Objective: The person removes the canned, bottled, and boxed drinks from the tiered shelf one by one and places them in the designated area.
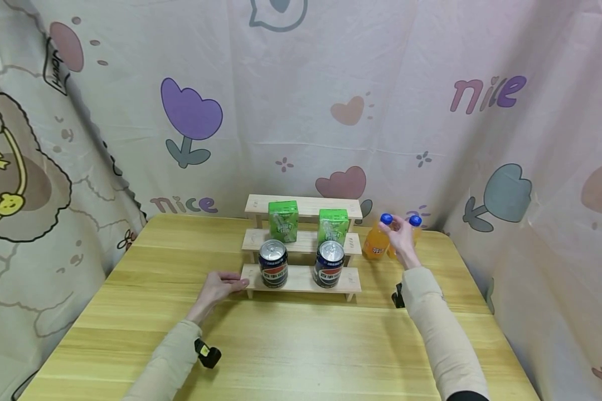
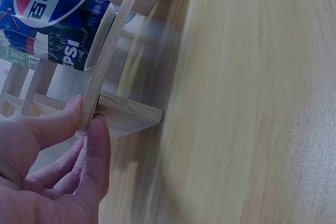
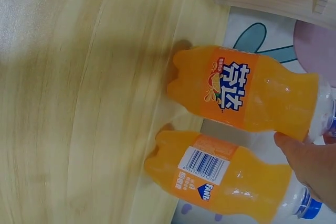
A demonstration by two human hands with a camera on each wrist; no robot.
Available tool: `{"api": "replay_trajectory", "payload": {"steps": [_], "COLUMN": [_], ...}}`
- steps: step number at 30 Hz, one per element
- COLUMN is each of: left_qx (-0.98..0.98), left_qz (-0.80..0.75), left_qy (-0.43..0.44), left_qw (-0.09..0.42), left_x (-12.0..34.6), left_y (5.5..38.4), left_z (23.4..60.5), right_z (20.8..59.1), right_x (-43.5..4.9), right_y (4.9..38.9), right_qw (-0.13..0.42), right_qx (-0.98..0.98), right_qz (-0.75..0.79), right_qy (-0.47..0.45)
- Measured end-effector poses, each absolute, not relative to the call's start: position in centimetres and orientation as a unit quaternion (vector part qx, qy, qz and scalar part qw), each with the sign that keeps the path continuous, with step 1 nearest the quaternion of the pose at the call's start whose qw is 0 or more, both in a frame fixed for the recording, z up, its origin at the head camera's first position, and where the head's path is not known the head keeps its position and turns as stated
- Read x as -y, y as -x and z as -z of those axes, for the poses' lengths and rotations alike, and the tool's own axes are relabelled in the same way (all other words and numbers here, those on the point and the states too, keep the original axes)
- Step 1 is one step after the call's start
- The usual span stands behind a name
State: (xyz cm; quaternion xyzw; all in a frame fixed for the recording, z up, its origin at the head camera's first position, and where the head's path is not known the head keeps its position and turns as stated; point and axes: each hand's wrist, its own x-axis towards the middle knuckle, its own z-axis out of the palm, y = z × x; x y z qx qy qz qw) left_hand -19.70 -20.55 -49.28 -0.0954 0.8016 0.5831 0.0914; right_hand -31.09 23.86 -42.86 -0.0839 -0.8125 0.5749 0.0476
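With left hand, pinches three-tier wooden rack by bottom step's left end; probably light, stiff. Carries Pepsi cans there, apt to slide. Right of rack, pinches left Fanta bottle by neck with right hand; likely weighty, slick, best held there. Could bump right Fanta bottle just beside. Farther back, see green cartons.

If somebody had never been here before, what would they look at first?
Probably the two bright orange bottles to the right of the little wooden shelf, where the right hand pinches one by its neck. Next might come the two green boxes on the middle step and the two dark cans on the bottom step, whose left end the left hand pinches.
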Motion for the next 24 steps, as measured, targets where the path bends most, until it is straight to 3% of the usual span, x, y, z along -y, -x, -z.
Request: {"api": "replay_trajectory", "payload": {"steps": [14, 24], "left_qx": [-0.803, -0.796], "left_qz": [-0.583, -0.590], "left_qy": [0.091, 0.098], "left_qw": [0.088, 0.091], "left_x": [20.60, 20.55], "left_y": [19.80, 19.84], "left_z": [49.43, 49.40], "right_z": [42.62, 42.88], "right_x": [-23.89, -23.97], "right_y": [31.00, 30.71], "right_qw": [0.024, 0.038], "right_qx": [0.825, 0.818], "right_qz": [-0.559, -0.569], "right_qy": [0.079, 0.072]}}
